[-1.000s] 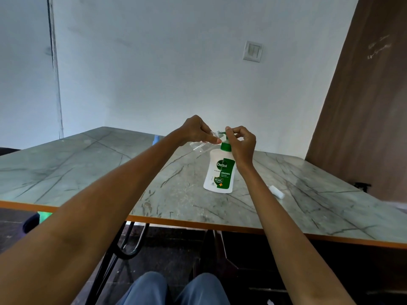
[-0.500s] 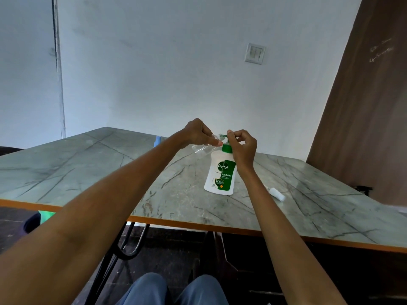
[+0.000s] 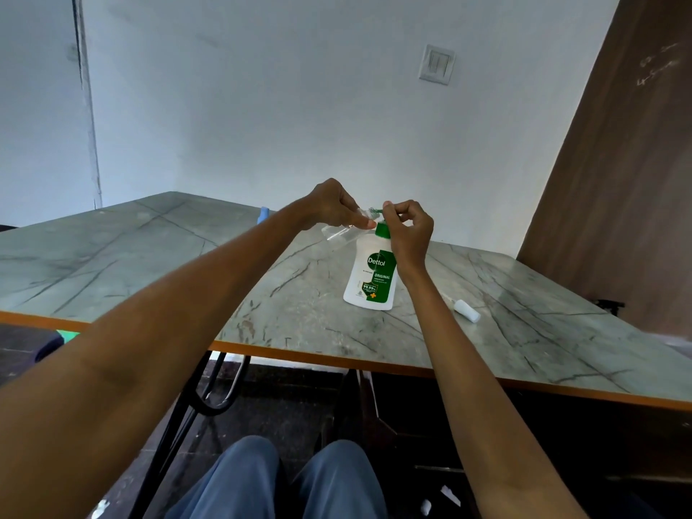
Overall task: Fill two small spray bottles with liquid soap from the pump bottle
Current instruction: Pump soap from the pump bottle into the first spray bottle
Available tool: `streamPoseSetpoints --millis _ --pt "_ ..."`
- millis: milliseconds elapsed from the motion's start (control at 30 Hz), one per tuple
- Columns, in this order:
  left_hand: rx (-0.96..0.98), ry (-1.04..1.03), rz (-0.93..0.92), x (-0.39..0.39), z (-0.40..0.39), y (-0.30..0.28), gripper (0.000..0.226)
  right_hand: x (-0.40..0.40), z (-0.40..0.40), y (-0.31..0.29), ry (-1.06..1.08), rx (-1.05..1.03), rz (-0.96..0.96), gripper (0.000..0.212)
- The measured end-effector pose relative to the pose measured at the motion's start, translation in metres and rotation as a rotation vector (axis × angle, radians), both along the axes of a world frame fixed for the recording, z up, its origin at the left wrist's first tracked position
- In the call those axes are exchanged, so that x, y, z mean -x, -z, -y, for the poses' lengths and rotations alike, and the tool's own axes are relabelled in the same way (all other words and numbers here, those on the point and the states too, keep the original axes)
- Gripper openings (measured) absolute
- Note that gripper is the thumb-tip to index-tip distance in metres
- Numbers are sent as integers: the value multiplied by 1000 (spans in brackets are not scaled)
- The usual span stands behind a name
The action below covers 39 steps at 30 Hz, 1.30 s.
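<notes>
At the far left of the scene, a small blue object point(image 3: 264, 214) shows at the far side of the desk point(image 3: 112, 256), mostly hidden behind the left forearm; what it is cannot be told. The desk has a grey marbled top with an orange edge along the near side.

Right of that, the left hand point(image 3: 331, 207) is raised above the desk, its fingers point(image 3: 365, 222) curled and pinching the neck end of a clear spray bottle point(image 3: 339, 234). The bottle is tilted, its body slanting down to the left and its open end up to the right, just beside the green nozzle of the pump bottle point(image 3: 371, 273).

The pump bottle stands upright on the desk near the middle, white with a green label and green collar. The right hand point(image 3: 410, 228) is over its top, fingers curled together and pinching the pump head; the thumb and forefinger meet at the nozzle, close to the left hand's fingertips.

Further right, a small white cap point(image 3: 466, 310) lies on its side on the desk, apart from the pump bottle. On the far wall above is a white switch plate point(image 3: 436, 64), and a brown door panel point(image 3: 618, 181) fills the right edge.
</notes>
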State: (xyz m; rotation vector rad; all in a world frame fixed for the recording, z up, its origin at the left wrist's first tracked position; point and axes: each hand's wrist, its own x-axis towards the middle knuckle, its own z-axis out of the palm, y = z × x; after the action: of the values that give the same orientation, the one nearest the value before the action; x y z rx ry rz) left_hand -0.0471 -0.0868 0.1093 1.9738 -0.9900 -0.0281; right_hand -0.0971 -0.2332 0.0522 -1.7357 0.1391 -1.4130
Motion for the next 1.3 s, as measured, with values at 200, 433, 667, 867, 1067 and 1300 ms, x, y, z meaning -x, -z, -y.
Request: streamPoseSetpoints --millis 200,433,667,867,1067,1300 --pt "28 -2 -7 -1 1 2 41 2 3 -2 -6 -8 -43 28" --pt "18 -9 28 -3 2 -4 40 1 1 -8 8 -10 -31 26" --pt "26 8 10 -3 1 -1 41 -1 0 -3 -3 -27 -6 20" --pt "19 -2 14 -3 2 1 42 1 0 -1 -14 -39 -13 18" --pt "25 -8 26 -2 2 -3 41 -2 0 -5 19 -36 -20 21" --pt "31 -9 36 -1 2 -2 42 -1 2 -6 14 -29 -29 22"
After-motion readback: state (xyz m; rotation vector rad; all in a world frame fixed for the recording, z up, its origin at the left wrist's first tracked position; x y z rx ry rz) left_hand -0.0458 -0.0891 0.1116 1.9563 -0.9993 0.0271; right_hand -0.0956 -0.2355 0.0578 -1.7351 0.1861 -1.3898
